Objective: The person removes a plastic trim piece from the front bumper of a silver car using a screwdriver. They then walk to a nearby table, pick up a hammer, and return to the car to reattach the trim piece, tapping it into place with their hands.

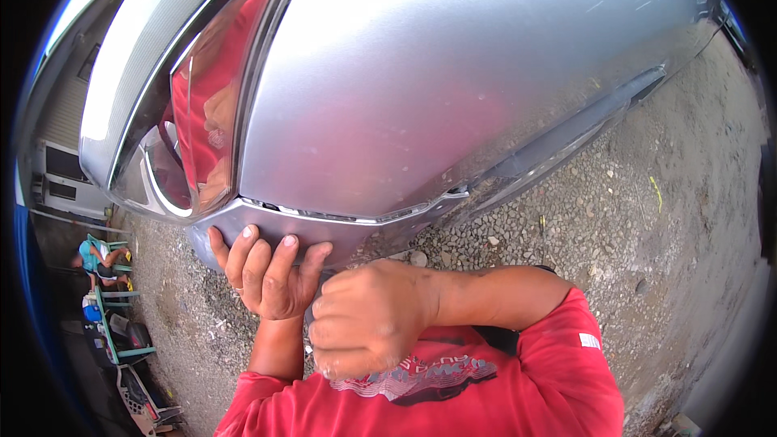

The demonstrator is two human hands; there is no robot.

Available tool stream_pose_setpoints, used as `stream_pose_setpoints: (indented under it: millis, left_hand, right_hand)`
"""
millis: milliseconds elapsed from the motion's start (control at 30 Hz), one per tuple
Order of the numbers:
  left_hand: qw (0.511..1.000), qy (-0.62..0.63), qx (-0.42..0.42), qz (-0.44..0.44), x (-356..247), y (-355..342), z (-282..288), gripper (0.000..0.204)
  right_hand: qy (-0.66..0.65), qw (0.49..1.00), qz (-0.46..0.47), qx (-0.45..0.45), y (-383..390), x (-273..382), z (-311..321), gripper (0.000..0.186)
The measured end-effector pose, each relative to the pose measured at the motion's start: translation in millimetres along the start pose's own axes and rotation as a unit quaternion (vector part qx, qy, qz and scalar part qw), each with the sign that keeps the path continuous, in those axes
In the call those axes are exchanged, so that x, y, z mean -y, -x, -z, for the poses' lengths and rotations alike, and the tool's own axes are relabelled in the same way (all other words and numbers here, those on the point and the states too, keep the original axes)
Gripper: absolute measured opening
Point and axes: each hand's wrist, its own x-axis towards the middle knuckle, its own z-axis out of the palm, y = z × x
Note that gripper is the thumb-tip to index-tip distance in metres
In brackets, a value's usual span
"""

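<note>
A silver-grey car's bodywork fills the space ahead of me, with a large smooth panel [388, 89] above a lower bumper piece [348, 235]. A narrow dark gap runs along the seam between them. My left hand [275, 275] is at the bumper's left end, its fingers extended upward against the piece and nothing seen in its palm. Right beside it, my right hand [360, 320] is closed in a fist, knuckles up, in front of my chest. Whatever the fist may hold is hidden. A glossy curved lens [218, 105] left of the panel reflects my red shirt.
Loose gravel [599, 210] covers the ground below and right of the car. At the far left a person [101, 259] in a blue-green top sits on a green chair, near a green-framed stand [109, 324] carrying several items. A pale building wall [69, 121] stands behind.
</note>
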Motion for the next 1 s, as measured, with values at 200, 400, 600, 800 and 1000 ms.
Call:
stream_pose_setpoints:
  millis: [200, 400, 600, 800, 1000]
  left_hand:
    - [0.995, 0.069, -0.045, 0.061, 1, 3, 1, 0.034]
    - [0.995, 0.069, -0.043, 0.052, 6, 3, -1, 0.012]
    - [0.967, 0.134, -0.181, 0.117, -2, 0, -19, 0.015]
    - [0.908, 0.187, -0.171, 0.333, -18, 2, -6, 0.016]
    - [0.933, 0.171, -0.261, 0.182, -8, -7, -18, 0.017]
  right_hand:
    - [-0.022, 0.998, -0.051, 0.021, -32, -29, -6, 0.027]
    - [-0.047, 0.991, -0.113, 0.048, -51, -21, -7, 0.023]
    - [-0.102, 0.987, -0.051, 0.112, -76, 23, -17, 0.015]
    - [-0.054, 0.982, -0.175, 0.049, -96, -19, -29, 0.008]
    - [-0.058, 0.985, -0.144, 0.077, -87, -22, -22, 0.012]
